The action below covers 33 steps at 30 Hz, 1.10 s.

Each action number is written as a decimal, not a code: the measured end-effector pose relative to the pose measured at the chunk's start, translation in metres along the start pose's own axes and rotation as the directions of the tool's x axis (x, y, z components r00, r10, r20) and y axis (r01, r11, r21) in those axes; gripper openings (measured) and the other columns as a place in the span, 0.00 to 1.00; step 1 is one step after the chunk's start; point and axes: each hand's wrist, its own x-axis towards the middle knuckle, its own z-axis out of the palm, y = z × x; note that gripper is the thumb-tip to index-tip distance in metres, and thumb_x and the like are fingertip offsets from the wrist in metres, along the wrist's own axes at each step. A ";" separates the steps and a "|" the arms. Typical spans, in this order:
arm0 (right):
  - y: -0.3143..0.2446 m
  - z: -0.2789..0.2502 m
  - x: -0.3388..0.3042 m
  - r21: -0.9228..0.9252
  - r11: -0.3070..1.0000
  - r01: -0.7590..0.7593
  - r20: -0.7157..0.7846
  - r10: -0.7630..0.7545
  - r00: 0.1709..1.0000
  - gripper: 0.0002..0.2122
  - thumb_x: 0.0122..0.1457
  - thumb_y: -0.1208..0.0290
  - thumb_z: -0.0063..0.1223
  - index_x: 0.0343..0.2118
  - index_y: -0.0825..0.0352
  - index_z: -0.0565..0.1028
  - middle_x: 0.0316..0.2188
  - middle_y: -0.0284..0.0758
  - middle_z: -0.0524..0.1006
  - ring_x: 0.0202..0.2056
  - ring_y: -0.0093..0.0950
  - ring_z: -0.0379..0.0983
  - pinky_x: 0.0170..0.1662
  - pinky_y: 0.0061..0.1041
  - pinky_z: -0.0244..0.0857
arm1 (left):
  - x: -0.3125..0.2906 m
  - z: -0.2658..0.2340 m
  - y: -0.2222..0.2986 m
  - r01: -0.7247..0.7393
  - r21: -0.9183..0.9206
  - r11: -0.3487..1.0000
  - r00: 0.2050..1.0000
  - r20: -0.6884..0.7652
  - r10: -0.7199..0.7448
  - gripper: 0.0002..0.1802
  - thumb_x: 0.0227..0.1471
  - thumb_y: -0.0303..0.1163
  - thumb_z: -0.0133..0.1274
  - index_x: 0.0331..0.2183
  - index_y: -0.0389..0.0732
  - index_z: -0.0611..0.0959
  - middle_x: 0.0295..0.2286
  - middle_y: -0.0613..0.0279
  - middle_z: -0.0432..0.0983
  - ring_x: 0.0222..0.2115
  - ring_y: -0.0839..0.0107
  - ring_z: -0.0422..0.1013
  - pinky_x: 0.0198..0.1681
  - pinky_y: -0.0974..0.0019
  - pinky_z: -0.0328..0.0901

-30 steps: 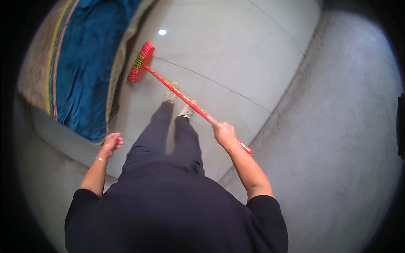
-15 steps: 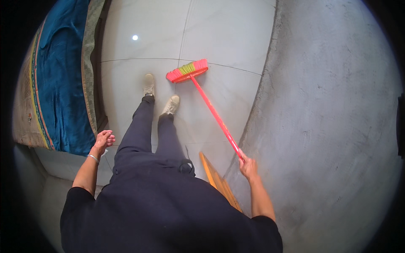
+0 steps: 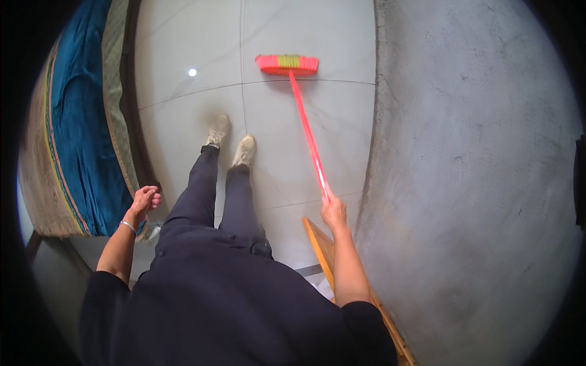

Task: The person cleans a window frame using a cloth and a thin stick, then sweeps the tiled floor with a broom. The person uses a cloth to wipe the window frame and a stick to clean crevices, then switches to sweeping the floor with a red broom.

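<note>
A red push broom (image 3: 308, 131) slants away from me, its head of pink and yellow bristles lying on the tiled floor ahead of my feet. My right hand (image 3: 334, 213) is closed around the upper end of its handle. On the other side, my left hand (image 3: 146, 199) hangs with fingers loosely curled in, beside the edge of a covered bed or couch; nothing shows in it. The blue cloth (image 3: 88, 134) draped there is close by that hand.
A grey wall (image 3: 470, 171) runs along my right. A wooden piece of furniture (image 3: 318, 241) stands by my right forearm. Pale floor tiles (image 3: 189, 36) stretch ahead, and a small whitish thing (image 3: 154, 233) is below my left hand.
The broom head has moved forward and slightly right, and its handle now stands straighter. My right hand has moved up and left in the view with it. My left hand stays curled.
</note>
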 end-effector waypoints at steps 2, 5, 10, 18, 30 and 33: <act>0.031 0.006 -0.056 0.024 0.998 -0.063 0.043 0.062 0.997 0.21 0.57 0.67 0.44 0.55 0.49 0.65 0.29 0.52 0.74 0.34 0.52 0.70 0.37 0.44 0.64 | -0.009 0.006 0.002 0.018 0.016 1.000 1.000 -0.005 -0.018 0.13 0.56 0.37 0.47 0.41 0.42 0.73 0.24 0.66 0.73 0.21 0.76 0.70 0.23 0.72 0.65; 0.064 0.008 -0.148 -0.115 0.953 -0.279 0.144 0.294 0.945 0.21 0.56 0.66 0.45 0.55 0.48 0.66 0.30 0.53 0.74 0.36 0.52 0.71 0.38 0.42 0.66 | 0.002 0.013 0.001 0.051 0.063 0.997 0.998 0.030 -0.053 0.14 0.56 0.37 0.46 0.42 0.42 0.73 0.24 0.66 0.73 0.21 0.76 0.70 0.22 0.72 0.64; 0.091 -0.023 -0.243 -0.052 0.921 -0.387 0.132 0.391 0.911 0.20 0.56 0.64 0.46 0.54 0.52 0.67 0.34 0.51 0.74 0.37 0.49 0.71 0.39 0.41 0.66 | 0.008 0.042 0.045 0.024 0.187 0.982 0.995 0.093 -0.042 0.14 0.56 0.36 0.45 0.42 0.39 0.73 0.25 0.65 0.74 0.21 0.75 0.71 0.24 0.72 0.66; 0.067 -0.026 -0.094 0.143 0.959 -0.243 -0.129 0.262 0.956 0.20 0.59 0.69 0.43 0.55 0.59 0.65 0.35 0.52 0.73 0.38 0.48 0.71 0.38 0.39 0.64 | 0.041 0.017 0.089 -0.065 0.321 0.945 0.993 0.116 0.029 0.15 0.54 0.39 0.49 0.41 0.41 0.74 0.25 0.64 0.74 0.23 0.72 0.72 0.26 0.69 0.68; 0.068 0.144 -0.203 0.439 0.813 -0.383 -0.079 0.459 0.885 0.20 0.56 0.71 0.46 0.54 0.60 0.67 0.35 0.50 0.75 0.37 0.45 0.73 0.40 0.36 0.66 | 0.043 -0.006 0.145 -0.033 0.551 0.834 0.998 0.069 -0.007 0.18 0.54 0.39 0.47 0.45 0.41 0.73 0.31 0.59 0.75 0.27 0.69 0.72 0.31 0.66 0.67; 0.048 0.170 -0.290 0.457 0.819 -0.346 -0.138 0.450 0.882 0.19 0.55 0.70 0.47 0.51 0.63 0.69 0.35 0.50 0.76 0.37 0.44 0.74 0.40 0.35 0.67 | 0.062 0.014 0.153 -0.093 0.558 0.825 0.986 0.167 -0.002 0.19 0.54 0.39 0.47 0.45 0.40 0.73 0.31 0.57 0.75 0.29 0.67 0.72 0.32 0.64 0.67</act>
